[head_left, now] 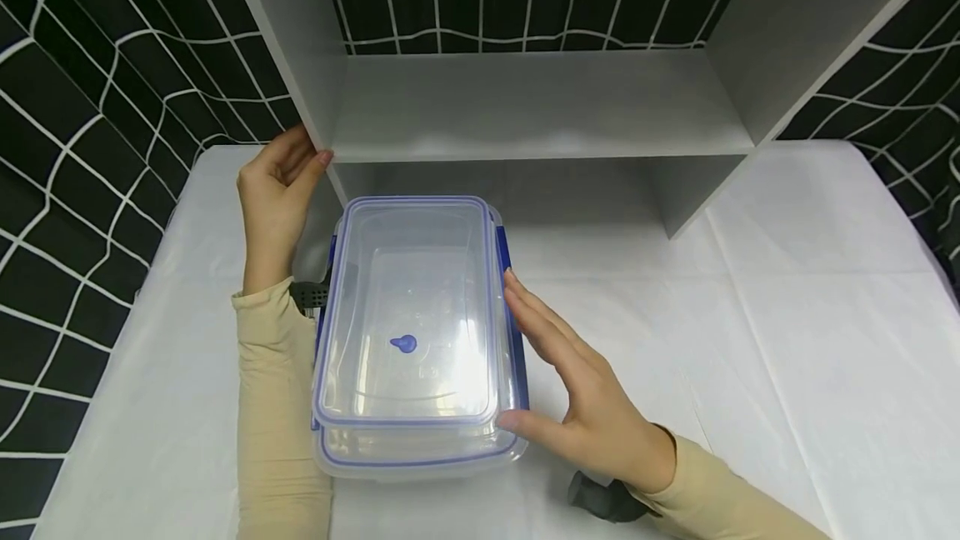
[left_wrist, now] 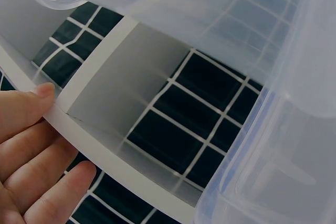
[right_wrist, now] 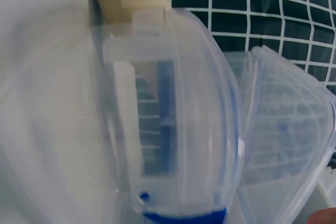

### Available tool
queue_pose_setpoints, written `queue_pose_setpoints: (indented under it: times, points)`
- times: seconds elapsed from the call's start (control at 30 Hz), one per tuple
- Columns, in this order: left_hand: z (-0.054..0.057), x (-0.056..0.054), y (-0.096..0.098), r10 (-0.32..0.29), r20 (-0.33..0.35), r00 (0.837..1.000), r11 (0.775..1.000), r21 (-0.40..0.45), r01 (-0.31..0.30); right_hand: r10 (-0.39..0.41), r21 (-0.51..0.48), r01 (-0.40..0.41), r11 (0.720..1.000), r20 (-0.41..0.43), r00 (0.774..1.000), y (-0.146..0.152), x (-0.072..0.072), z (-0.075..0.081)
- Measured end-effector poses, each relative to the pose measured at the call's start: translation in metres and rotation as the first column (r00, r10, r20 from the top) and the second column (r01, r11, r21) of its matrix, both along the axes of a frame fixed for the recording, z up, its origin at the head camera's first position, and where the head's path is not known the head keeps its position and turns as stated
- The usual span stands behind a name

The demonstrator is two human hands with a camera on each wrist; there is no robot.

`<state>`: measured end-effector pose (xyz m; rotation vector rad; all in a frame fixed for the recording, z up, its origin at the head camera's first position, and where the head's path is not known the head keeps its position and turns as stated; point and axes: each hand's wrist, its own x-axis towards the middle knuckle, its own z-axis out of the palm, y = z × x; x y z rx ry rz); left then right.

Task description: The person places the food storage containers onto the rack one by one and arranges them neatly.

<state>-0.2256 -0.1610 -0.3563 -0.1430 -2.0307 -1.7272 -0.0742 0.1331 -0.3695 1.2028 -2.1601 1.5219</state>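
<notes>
My left hand holds the left side panel of a white shelf unit near its lower front, thumb on the edge and fingers on the outer side. The left wrist view also shows the thumb and fingers against that panel. A clear plastic food container with a blue-rimmed lid and a small blue valve lies on a second clear container, which shows at the near edge. With fingers extended, my right hand touches the containers' right side, where blue clips run along.
A white-covered table carries everything. The shelf unit stands behind the containers, its middle board just beyond their far end. Dark cloth with a white grid hangs at both sides and behind.
</notes>
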Motion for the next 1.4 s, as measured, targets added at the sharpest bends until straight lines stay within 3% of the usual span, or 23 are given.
queue_pose_setpoints:
  times: [0.13,0.47,0.67,0.83,1.0,1.2,1.4]
  points:
    - [0.0,0.0,0.001,0.002,0.006,1.0,1.0,0.002,-0.002,0.018,0.04,-0.02,0.999,0.034,0.999,-0.002,0.004,-0.002]
    - [0.001,0.002,0.0,0.016,0.018,1.0,1.0,-0.001,-0.016,-0.025,0.105,0.014,0.994,0.099,0.995,-0.007,0.003,-0.006]
    - [0.001,0.002,-0.001,0.021,0.013,1.0,1.0,0.0,-0.021,0.002,0.054,-0.01,0.999,0.15,0.989,-0.006,-0.004,-0.008]
    - [0.0,0.001,0.0,0.016,-0.002,1.0,1.0,0.001,-0.016,0.076,-0.035,-0.069,0.997,0.261,0.962,0.002,-0.014,-0.005]
    - [0.0,0.001,0.001,0.019,-0.002,1.0,1.0,-0.011,-0.019,0.14,-0.096,-0.115,0.989,0.32,0.937,0.01,-0.023,-0.002]
    - [0.0,0.001,0.001,0.018,-0.005,1.0,1.0,-0.01,-0.018,0.156,-0.097,-0.13,0.987,0.35,0.924,0.016,-0.03,-0.004]
    - [0.0,0.001,0.001,0.021,-0.004,1.0,1.0,-0.014,-0.021,0.108,-0.037,-0.102,0.994,0.352,0.93,0.012,-0.027,-0.008]
